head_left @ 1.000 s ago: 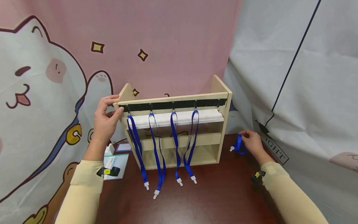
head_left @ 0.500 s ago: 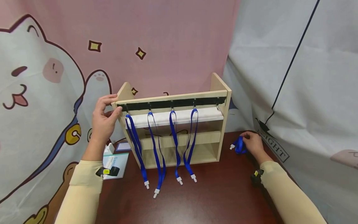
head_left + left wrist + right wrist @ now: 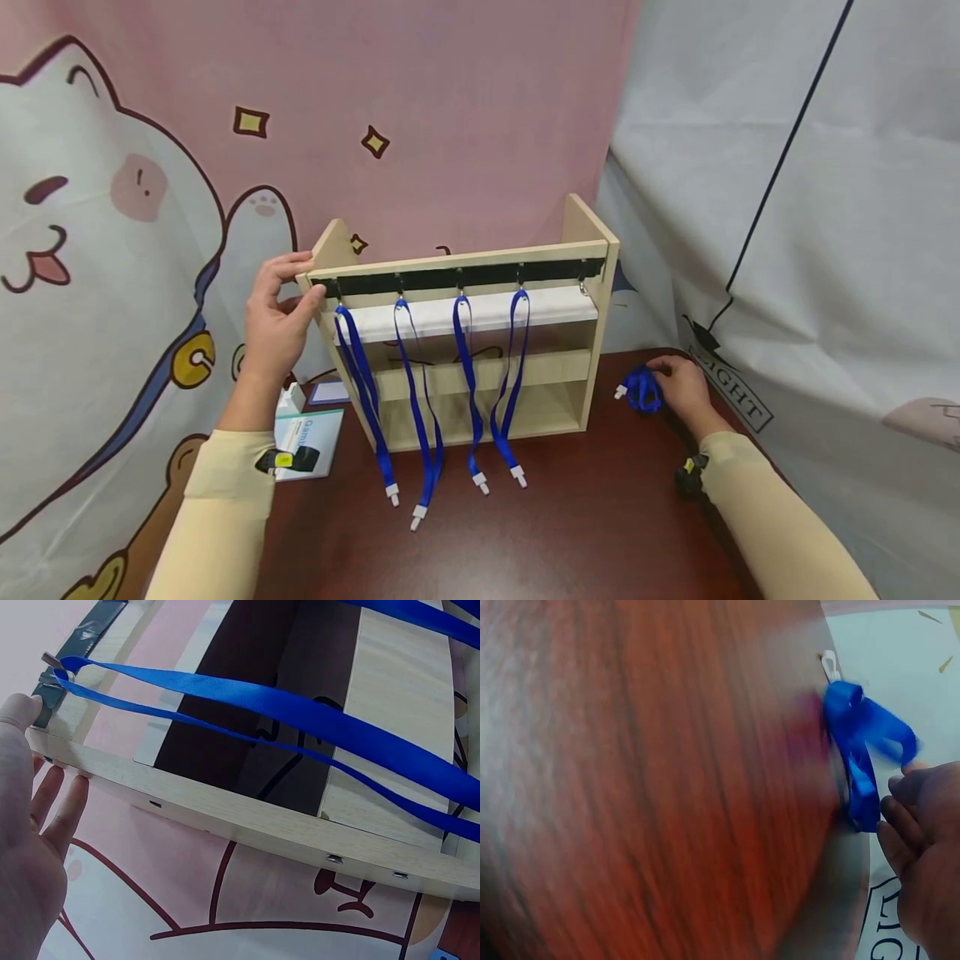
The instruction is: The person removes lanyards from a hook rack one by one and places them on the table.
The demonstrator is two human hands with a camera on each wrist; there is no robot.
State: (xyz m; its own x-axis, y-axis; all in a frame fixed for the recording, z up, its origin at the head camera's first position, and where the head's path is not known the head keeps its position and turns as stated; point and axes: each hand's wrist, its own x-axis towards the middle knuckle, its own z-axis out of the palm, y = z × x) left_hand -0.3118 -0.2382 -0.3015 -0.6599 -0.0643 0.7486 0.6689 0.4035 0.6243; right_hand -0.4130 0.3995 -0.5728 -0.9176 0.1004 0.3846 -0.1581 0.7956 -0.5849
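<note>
In the head view my left hand (image 3: 276,325) grips the upper left corner of a light wooden desk shelf (image 3: 555,369), thumb on its front and fingers behind. The left wrist view shows the thumb on a dark strip (image 3: 51,705), beside a hook bearing a blue lanyard (image 3: 255,697). Several blue lanyards (image 3: 467,367) hang by hooks along the shelf's front, white clips downward. At the right of the table, my right hand (image 3: 681,386) pinches the edge of a loosely coiled blue lanyard (image 3: 642,390). Its raised loop reaches my fingertips in the right wrist view.
The rightmost hook (image 3: 582,271) carries only a small metal piece. A pale booklet (image 3: 318,437), a small white box (image 3: 291,400) and a blue-edged card (image 3: 330,393) lie left of the shelf on the dark red-brown table (image 3: 570,517). Printed cloth surrounds the table's back and sides.
The lanyard under my right hand has gone from a lifted strand to a lower, rounder coil. My left hand keeps its grip on the shelf. The head view has shifted slightly.
</note>
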